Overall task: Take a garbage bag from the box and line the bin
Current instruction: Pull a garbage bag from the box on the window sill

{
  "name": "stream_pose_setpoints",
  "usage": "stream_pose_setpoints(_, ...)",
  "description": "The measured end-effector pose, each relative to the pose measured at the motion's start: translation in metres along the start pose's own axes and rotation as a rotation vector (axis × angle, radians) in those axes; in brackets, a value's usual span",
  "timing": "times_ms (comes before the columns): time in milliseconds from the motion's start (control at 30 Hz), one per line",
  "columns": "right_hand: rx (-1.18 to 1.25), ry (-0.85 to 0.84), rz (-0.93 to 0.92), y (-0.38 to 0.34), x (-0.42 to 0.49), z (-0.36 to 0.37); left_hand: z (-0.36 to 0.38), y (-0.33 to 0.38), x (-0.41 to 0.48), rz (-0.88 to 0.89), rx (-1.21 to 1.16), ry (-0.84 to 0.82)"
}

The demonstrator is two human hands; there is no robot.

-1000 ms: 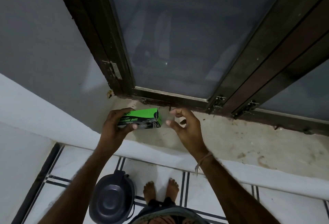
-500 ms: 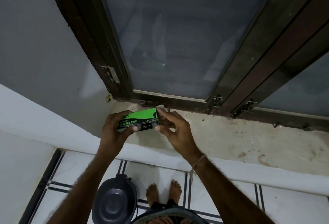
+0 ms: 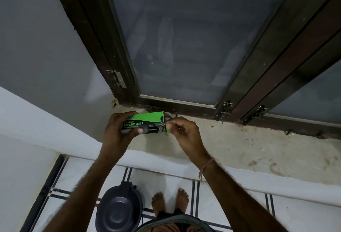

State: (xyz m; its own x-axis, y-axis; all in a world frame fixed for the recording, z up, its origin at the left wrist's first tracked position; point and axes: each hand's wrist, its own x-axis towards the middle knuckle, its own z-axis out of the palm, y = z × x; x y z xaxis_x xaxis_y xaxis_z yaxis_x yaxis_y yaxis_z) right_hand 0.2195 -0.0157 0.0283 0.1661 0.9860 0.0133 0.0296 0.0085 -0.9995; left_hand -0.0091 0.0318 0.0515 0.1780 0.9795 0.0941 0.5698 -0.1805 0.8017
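A green and black garbage bag box (image 3: 147, 123) is held above the stained windowsill (image 3: 239, 148). My left hand (image 3: 118, 132) grips the box's left end, thumb across its front. My right hand (image 3: 184, 136) pinches at the box's right end with thumb and fingertips; whether it has a flap or a bag I cannot tell. A dark grey bin (image 3: 120, 211) with its lid shut stands on the floor below, between my left forearm and my bare feet (image 3: 170, 202).
A dark wooden window frame (image 3: 96, 47) with frosted glass (image 3: 193, 38) rises behind the sill. White floor tiles with black stripes (image 3: 194, 198) lie below. A white wall (image 3: 27, 167) sits at the left.
My right hand moved left from an open pose beside the box and closed on its right end. The box has come slightly toward me off the sill.
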Motion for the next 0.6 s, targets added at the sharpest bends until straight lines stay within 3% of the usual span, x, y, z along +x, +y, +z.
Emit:
stream_pose_setpoints(267,0.211,0.049,0.094,-0.001,-0.001,0.000,-0.003,0.007,0.011,0.085,0.063,-0.011)
stream_pose_setpoints(433,0.177,-0.008,0.091,-0.007,0.002,0.001,-0.001,0.010,0.013,0.083,0.042,-0.032)
stream_pose_setpoints(600,0.131,0.041,0.063,-0.010,0.004,0.004,0.002,0.013,0.013,0.089,0.015,-0.026)
